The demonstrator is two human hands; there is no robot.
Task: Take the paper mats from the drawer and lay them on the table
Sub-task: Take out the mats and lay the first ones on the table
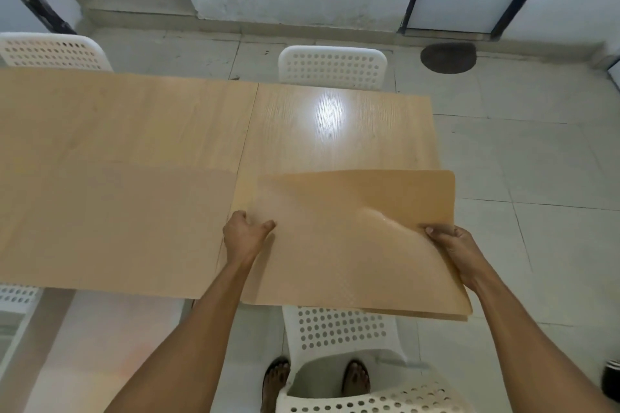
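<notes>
One wooden table, made of two panels joined at a seam, spans the left and middle of the view. Four white perforated chairs show: one at the far side, one at the far left corner, one at the near side under the hands, and part of one at the near left edge. One mat lies flat on the near left of the table, its long axis running left to right along the table's near edge. A second mat is held over the table's near right corner, long axis also left to right, its far right corner past the table's edge and its near right part bowed upward; a second edge shows under its near right corner, so there may be more than one sheet. The left hand pinches its left edge, thumb on top. The right hand grips its right edge, fingers curled round it.
</notes>
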